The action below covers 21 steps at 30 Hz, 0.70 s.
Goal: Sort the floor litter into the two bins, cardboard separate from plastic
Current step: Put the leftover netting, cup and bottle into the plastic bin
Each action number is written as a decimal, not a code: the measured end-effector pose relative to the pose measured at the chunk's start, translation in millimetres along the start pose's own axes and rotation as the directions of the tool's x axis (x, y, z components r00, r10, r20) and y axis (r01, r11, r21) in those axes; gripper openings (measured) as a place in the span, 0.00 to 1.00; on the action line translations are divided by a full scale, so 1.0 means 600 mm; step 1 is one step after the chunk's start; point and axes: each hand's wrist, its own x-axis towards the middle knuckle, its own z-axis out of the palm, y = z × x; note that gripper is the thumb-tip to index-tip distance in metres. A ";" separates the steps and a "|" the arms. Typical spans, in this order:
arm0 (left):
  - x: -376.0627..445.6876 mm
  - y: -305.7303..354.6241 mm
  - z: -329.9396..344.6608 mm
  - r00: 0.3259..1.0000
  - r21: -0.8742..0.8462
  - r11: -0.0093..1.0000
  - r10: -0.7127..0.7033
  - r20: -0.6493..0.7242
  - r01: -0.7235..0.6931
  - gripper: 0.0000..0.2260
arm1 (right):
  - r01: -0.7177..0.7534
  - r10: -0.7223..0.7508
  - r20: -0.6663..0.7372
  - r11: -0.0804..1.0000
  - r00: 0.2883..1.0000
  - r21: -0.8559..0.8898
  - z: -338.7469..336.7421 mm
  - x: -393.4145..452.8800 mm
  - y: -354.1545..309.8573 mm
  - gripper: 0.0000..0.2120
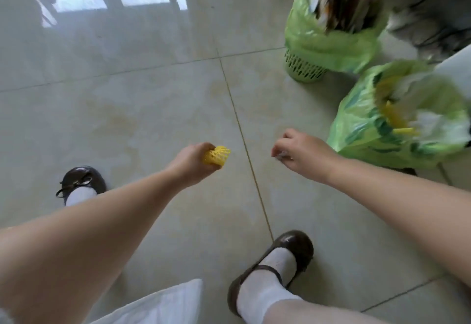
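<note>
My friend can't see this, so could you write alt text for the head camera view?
A person's left hand holds a yellow foam net above a tiled floor, while the right hand pinches a small pale scrap. Two green-bagged bins stand ahead: the cardboard bin and the plastic bin.

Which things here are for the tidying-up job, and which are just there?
For the job:
- yellow foam net, gripped in the left hand
- small pale scrap, pinched by the right hand
- far bin with cardboard
- near bin with plastic litter

Just there:
- brown shoes
- white socks
- tiled floor
- grey blurry thing behind the bins
</note>
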 end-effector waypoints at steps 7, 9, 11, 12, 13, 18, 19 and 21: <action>0.033 0.296 -0.061 0.969 0.000 0.971 0.241 0.048 -0.241 0.20 | -0.340 0.420 -0.302 0.897 0.856 0.284 -0.139 -0.149 0.078 0.10; 0.038 0.373 -0.058 0.943 0.023 0.945 0.322 0.079 -0.325 0.19 | -0.382 0.523 -0.387 0.840 0.759 0.386 -0.157 -0.180 0.101 0.09; 0.042 0.442 -0.046 0.902 0.053 0.905 0.413 0.126 -0.421 0.18 | -0.417 0.617 -0.449 0.778 0.647 0.469 -0.170 -0.205 0.124 0.07; 0.044 0.473 -0.039 0.880 0.064 0.884 0.451 0.150 -0.464 0.17 | -0.433 0.662 -0.462 0.743 0.591 0.510 -0.176 -0.214 0.136 0.07; 0.047 0.500 -0.030 0.861 0.077 0.865 0.478 0.172 -0.496 0.17 | -0.449 0.706 -0.465 0.703 0.533 0.552 -0.181 -0.221 0.149 0.07; 0.083 0.605 0.021 0.831 0.202 0.811 0.502 0.240 -0.549 0.19 | -0.480 0.826 -0.439 0.563 0.354 0.673 -0.204 -0.230 0.215 0.09; 0.093 0.619 0.030 0.826 0.232 0.796 0.508 0.246 -0.559 0.20 | -0.477 0.841 -0.425 0.541 0.335 0.693 -0.204 -0.228 0.227 0.09; 0.110 0.638 0.046 0.822 0.265 0.780 0.516 0.240 -0.567 0.20 | -0.464 0.870 -0.391 0.492 0.302 0.736 -0.201 -0.220 0.248 0.09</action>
